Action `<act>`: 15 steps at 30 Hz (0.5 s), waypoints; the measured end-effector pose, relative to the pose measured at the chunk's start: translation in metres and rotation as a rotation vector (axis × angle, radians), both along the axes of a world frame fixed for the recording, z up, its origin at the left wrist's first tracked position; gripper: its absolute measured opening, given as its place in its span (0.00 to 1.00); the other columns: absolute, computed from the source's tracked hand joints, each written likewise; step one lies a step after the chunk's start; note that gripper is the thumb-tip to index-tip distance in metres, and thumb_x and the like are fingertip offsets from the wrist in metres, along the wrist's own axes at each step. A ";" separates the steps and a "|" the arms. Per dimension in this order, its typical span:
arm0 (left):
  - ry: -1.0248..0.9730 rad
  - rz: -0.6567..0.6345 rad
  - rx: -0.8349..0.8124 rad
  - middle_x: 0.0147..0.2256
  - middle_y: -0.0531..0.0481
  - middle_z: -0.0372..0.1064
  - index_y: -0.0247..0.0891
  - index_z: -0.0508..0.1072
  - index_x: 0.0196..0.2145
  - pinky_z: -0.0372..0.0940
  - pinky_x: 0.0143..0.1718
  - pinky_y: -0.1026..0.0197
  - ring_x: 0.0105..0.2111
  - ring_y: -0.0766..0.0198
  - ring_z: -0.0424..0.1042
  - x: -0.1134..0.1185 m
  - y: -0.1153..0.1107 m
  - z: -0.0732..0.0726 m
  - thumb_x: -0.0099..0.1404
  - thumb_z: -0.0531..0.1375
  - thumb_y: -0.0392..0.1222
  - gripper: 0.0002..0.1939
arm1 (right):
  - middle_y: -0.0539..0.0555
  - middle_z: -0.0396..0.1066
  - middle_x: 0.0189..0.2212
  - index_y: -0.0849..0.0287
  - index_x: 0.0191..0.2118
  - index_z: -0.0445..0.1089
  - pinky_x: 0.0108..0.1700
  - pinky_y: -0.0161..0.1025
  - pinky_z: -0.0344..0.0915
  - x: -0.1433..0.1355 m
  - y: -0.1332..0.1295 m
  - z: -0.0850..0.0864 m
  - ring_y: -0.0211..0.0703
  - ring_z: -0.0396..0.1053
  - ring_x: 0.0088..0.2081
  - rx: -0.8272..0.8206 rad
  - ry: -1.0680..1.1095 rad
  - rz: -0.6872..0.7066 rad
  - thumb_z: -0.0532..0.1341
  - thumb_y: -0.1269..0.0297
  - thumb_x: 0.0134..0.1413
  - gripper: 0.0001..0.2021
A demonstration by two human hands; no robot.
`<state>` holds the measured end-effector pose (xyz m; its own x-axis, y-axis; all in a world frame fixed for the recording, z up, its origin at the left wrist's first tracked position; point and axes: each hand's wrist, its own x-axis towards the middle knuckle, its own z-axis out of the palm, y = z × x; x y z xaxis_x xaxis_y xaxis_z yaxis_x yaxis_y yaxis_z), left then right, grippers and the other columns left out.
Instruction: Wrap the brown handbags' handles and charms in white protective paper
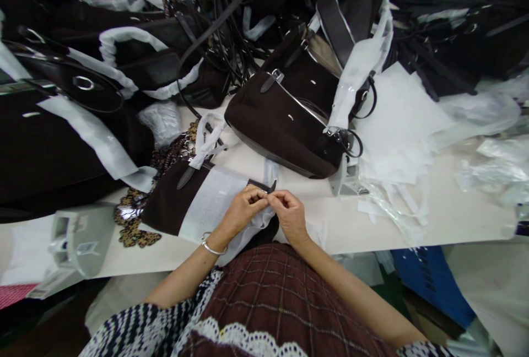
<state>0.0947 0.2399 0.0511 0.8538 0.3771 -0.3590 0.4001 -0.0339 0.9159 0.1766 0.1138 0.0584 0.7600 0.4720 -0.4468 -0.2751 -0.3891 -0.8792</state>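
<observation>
A small dark brown handbag (169, 194) lies by the table's front edge, partly wrapped in white tissue paper (217, 194). Both hands meet at its right side. My left hand (246, 208) is closed in a pinch at a short dark strap (261, 185). Thumb and finger of my right hand (291, 215) pinch at the same strap, close to its pointed tip. Exactly what lies between the fingertips is too small to make out. Just beyond, a larger dark brown handbag (281, 117) rests tilted, its handle wrapped in white paper (351, 84).
Dark bags with wrapped handles (119, 43) crowd the left and back. White paper sheets (405, 120) and clear plastic (496, 164) lie right. Tape dispensers stand left (85, 236) and behind my right hand (349, 178). A blue crate (430, 280) sits below the table edge.
</observation>
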 end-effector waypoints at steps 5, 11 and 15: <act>-0.004 -0.005 -0.034 0.35 0.49 0.68 0.38 0.74 0.31 0.63 0.41 0.61 0.38 0.62 0.68 -0.002 0.000 0.002 0.65 0.61 0.48 0.11 | 0.48 0.68 0.23 0.58 0.32 0.72 0.27 0.33 0.58 0.003 -0.002 0.001 0.35 0.61 0.25 0.041 0.085 0.017 0.64 0.53 0.50 0.13; 0.010 -0.042 0.006 0.32 0.51 0.62 0.39 0.63 0.28 0.60 0.38 0.61 0.34 0.63 0.63 -0.005 0.002 0.004 0.69 0.50 0.43 0.12 | 0.42 0.63 0.17 0.59 0.36 0.67 0.16 0.30 0.45 0.008 -0.017 -0.009 0.29 0.51 0.14 -0.039 0.422 -0.054 0.66 0.50 0.44 0.18; 0.052 -0.158 0.274 0.31 0.51 0.58 0.39 0.60 0.28 0.58 0.38 0.59 0.35 0.61 0.61 0.001 0.001 -0.001 0.68 0.48 0.39 0.11 | 0.42 0.63 0.16 0.61 0.39 0.68 0.16 0.29 0.42 0.008 -0.015 -0.015 0.27 0.49 0.13 -0.092 0.554 -0.038 0.68 0.52 0.38 0.23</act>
